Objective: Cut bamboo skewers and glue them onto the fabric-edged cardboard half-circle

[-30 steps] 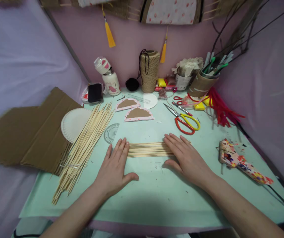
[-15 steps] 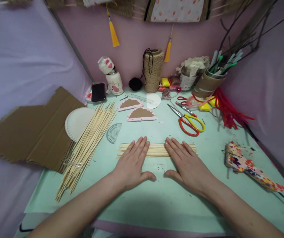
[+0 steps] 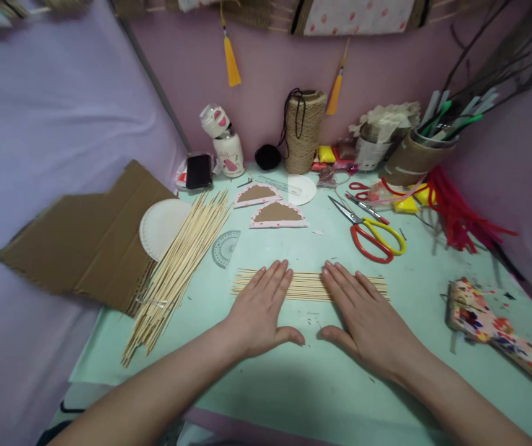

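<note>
A flat row of thin bamboo skewers [image 3: 307, 286] lies crosswise on the pale green table [image 3: 293, 378]. My left hand [image 3: 259, 313] rests palm down on the row's left half, fingers stretched out and flat. My right hand [image 3: 363, 316] lies the same way on the right half, fingers together and extended. The two hands sit side by side, thumbs nearly meeting below the skewers. Neither hand grips anything.
A big loose bundle of skewers [image 3: 177, 266] lies at left over a paper plate [image 3: 161, 226] and brown cardboard [image 3: 84, 241]. A protractor [image 3: 225, 248], two half-round card pieces [image 3: 277, 215], scissors [image 3: 372, 232], a twine spool [image 3: 301, 131], red pipe cleaners [image 3: 461, 214] and a patterned glue gun [image 3: 493, 328] surround the hands.
My left hand has slid right from the row's left end onto the skewers, close to the right hand. The row's left end now shows. The view has shifted left.
</note>
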Demonstrator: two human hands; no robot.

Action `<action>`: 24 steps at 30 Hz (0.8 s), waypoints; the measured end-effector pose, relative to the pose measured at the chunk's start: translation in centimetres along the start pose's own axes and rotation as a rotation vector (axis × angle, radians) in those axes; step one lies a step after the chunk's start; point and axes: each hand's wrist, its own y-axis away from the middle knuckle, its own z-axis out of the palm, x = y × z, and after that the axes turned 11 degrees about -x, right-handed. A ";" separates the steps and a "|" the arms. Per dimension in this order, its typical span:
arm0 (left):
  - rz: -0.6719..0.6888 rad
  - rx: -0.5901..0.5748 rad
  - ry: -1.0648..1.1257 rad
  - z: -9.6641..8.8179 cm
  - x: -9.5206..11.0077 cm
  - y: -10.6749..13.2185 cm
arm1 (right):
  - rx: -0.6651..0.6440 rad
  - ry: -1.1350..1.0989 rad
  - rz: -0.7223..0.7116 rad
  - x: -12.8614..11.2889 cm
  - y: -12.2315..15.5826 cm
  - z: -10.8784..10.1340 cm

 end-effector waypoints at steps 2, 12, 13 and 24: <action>-0.002 0.007 0.011 0.1 0.0 0.1 | 0.014 0.014 -0.012 -0.2 -0.2 0.0; 0.026 0.060 0.028 0.8 -0.3 0.3 | 0.029 -0.017 -0.055 -1.5 -1.4 0.4; 0.028 0.062 0.029 0.8 -0.4 0.4 | 0.025 -0.021 -0.048 -1.5 -1.5 0.5; -0.069 0.193 0.098 -2.1 -1.9 1.2 | -0.017 -0.001 -0.022 -1.6 -1.7 1.1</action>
